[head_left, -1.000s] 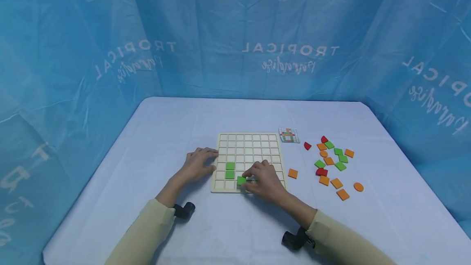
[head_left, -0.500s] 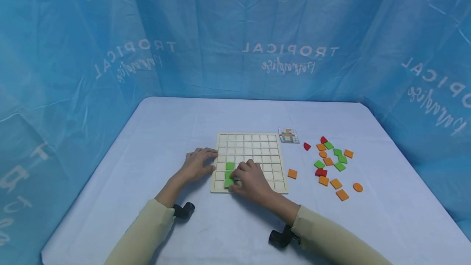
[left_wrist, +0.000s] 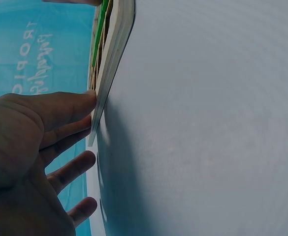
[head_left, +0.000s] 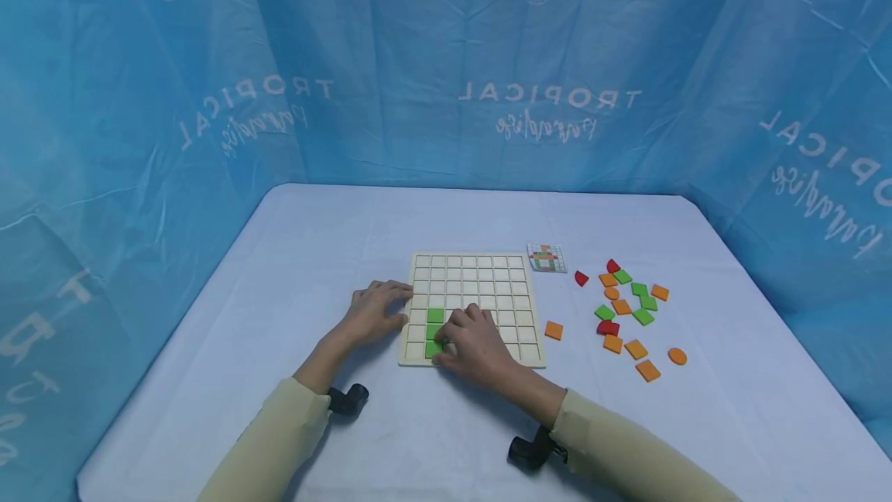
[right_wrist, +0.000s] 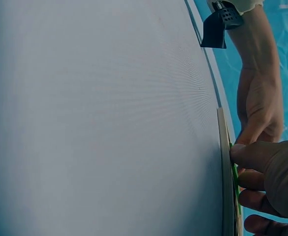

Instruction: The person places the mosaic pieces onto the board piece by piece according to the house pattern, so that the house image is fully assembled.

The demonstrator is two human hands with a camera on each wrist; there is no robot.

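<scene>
Pale cream is used for the board (head_left: 481, 263), which is ruled into a grid with thin dark lines. The tiles in it (head_left: 435, 315) are done in plain bright green. The loose pieces (head_left: 648, 370) are coloured solid orange, green or red, and the little card (head_left: 547, 257) is printed with a pattern in those three on a white grid. The tablecloth's (head_left: 334, 238) kept plain white, while the blue curtain (head_left: 418, 22) is patterned with mirrored white lettering and potted-plant outlines.

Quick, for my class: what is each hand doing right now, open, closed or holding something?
Left hand: open, touching the left edge of the board.
Right hand: closed, pinching the green tile nearest the person.
</scene>
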